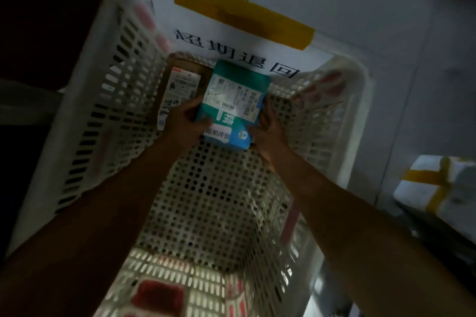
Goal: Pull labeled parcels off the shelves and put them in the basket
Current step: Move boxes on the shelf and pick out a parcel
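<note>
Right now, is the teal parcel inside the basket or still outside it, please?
Inside: the teal parcel sits below the basket rim, gripped by both hands.

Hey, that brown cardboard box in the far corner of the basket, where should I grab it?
Grip the brown box across its long side edges from above. It lies flat, label up, against the basket wall, with the teal parcel overlapping its right edge, so move that first.

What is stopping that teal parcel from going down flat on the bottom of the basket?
Nothing visible. Both hands, left hand and right hand, hold the teal parcel low inside the basket. The brown box lies beside it to the left, and the perforated floor nearer the person is bare.
</note>
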`<move>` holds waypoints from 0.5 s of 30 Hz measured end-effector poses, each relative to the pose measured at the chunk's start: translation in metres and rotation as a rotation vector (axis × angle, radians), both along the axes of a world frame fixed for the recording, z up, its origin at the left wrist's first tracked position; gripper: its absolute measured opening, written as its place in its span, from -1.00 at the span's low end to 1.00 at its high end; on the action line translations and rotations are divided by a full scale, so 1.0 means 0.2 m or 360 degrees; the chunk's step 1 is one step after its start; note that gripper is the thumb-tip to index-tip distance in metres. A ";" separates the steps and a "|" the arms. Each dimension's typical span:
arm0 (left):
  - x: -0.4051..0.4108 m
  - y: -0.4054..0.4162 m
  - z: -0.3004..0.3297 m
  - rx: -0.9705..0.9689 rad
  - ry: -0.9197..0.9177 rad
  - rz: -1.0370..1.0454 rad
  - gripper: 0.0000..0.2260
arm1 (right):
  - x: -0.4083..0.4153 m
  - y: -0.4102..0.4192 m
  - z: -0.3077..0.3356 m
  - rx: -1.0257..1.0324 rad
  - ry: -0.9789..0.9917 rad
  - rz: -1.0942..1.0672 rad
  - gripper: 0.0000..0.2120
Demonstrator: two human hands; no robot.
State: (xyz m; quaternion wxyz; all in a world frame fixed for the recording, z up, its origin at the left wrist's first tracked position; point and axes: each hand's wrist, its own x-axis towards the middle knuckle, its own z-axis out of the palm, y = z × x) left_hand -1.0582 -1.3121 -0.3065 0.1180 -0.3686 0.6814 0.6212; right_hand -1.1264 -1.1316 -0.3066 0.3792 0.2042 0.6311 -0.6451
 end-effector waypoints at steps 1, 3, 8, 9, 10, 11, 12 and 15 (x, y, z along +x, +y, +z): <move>0.02 0.00 -0.02 -0.0016 0.0028 -0.0001 -0.50 | -0.01 0.01 0.00 -0.0001 -0.0015 0.0014 -0.19; 0.05 0.01 -0.05 -0.0125 0.0053 -0.0010 -0.50 | -0.01 0.00 0.00 -0.0016 -0.0050 0.0050 -0.22; 0.04 0.07 -0.01 -0.0264 -0.0020 0.0141 -0.61 | -0.01 -0.02 0.04 0.0011 -0.0126 -0.0115 -0.37; 0.03 0.08 0.01 -0.0282 -0.0040 0.0191 -0.66 | -0.01 -0.02 0.07 0.0087 -0.0104 -0.0168 -0.47; 0.03 0.08 0.04 -0.0267 -0.0056 0.0269 -0.71 | 0.00 -0.01 0.09 0.0187 -0.0050 -0.0156 -0.57; 0.03 0.09 0.08 -0.0235 -0.0092 0.0338 -0.74 | 0.02 0.01 0.12 0.0259 -0.0003 -0.0137 -0.66; 0.04 0.10 0.14 -0.0198 -0.0143 0.0380 -0.76 | 0.03 0.02 0.15 0.0305 0.0027 -0.0104 -0.71; 0.09 0.15 0.35 -0.0200 -0.0214 0.0333 -0.79 | 0.13 0.06 0.29 0.0383 0.0003 0.0059 -0.64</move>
